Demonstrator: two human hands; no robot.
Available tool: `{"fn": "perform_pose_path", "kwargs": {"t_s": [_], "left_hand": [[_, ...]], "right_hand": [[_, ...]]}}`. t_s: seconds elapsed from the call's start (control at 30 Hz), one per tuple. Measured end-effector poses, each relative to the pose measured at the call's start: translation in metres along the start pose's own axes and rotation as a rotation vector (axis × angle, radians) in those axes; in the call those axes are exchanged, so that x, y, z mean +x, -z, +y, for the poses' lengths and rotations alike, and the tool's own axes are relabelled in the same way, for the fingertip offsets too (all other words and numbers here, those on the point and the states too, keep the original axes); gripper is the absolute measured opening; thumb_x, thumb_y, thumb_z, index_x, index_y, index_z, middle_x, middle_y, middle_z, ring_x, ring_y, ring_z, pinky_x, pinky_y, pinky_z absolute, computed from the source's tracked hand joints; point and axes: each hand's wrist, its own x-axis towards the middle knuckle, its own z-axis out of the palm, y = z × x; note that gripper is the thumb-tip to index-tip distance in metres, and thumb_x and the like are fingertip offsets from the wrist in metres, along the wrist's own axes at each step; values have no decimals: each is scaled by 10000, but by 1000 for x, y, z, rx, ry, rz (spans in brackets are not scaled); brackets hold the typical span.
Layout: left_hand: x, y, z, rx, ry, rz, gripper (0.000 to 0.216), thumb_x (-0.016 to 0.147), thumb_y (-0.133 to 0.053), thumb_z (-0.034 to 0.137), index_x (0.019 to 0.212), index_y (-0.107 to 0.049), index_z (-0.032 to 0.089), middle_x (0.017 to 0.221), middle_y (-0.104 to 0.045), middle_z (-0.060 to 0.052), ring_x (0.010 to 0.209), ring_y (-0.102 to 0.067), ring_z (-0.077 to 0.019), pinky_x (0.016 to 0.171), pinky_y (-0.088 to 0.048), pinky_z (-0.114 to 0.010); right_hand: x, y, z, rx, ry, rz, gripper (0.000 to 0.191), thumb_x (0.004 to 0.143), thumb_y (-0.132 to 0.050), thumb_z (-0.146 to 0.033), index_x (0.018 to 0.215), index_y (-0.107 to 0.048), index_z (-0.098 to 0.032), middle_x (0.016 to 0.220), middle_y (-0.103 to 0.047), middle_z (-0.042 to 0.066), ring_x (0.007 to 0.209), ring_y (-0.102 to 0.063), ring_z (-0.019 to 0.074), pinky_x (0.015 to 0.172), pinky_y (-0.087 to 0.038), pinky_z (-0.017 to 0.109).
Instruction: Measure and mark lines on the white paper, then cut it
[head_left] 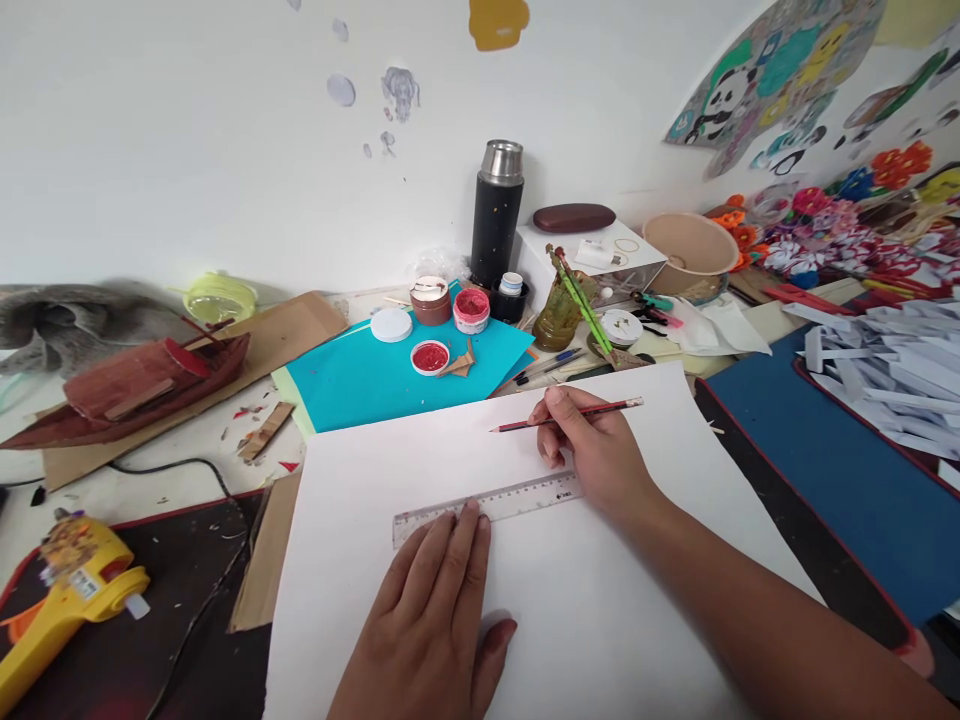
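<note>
A large white sheet of paper covers the middle of the table in front of me. On it lies a clear plastic ruler, tilted slightly up to the right. My left hand rests flat with its fingertips on the ruler's left part, thumb spread to the side. Above the ruler's right end, my right hand grips a red and black pencil between thumb and fingers. The pencil's tip points left, over the paper beyond the ruler; whether it touches the sheet I cannot tell.
Blue-green card bears open paint jars. Behind stand a black thermos and a murky brush jar. A yellow glue gun and a brown model boat are left; white paper strips are piled right.
</note>
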Motion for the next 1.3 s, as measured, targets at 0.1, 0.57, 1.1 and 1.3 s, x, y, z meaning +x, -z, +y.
{"fn": "perform_pose_path", "kwargs": {"t_s": [0.1, 0.57, 1.1, 1.3], "left_hand": [[0, 0, 0, -5, -9, -4, 525, 1103, -492, 385, 1463, -639, 32, 1527, -680, -162, 1351, -600, -304, 1170, -394, -418], [-5, -8, 8, -127, 153, 55, 559, 1096, -526, 455, 1494, -618, 73, 1500, -701, -146, 1343, -609, -305, 1238, -339, -450], [0, 4, 0, -9, 25, -19, 540, 1094, -536, 415, 1482, -633, 52, 1514, -694, -153, 1352, -606, -300, 1179, -376, -441], [-1, 2, 1, -20, 17, -39, 544, 1110, -502, 430, 1503, -627, 74, 1610, -620, -126, 1439, -565, -283, 1231, -347, -421]], "right_hand": [[0, 0, 0, -5, -1, -2, 574, 888, -784, -755, 776, -741, -194, 513, -592, -16, 478, -513, 129, 485, -380, 256], [-1, 0, 1, -21, -25, -13, 583, 872, -789, -766, 776, -733, -194, 525, -581, -22, 478, -513, 130, 486, -372, 261], [-3, 0, -1, -74, -44, -38, 585, 889, -761, -777, 800, -741, -200, 555, -595, -18, 507, -521, 137, 502, -388, 267], [-2, -1, 0, -74, -40, -44, 595, 872, -773, -786, 795, -748, -197, 529, -580, -19, 490, -496, 133, 488, -379, 265]]}}
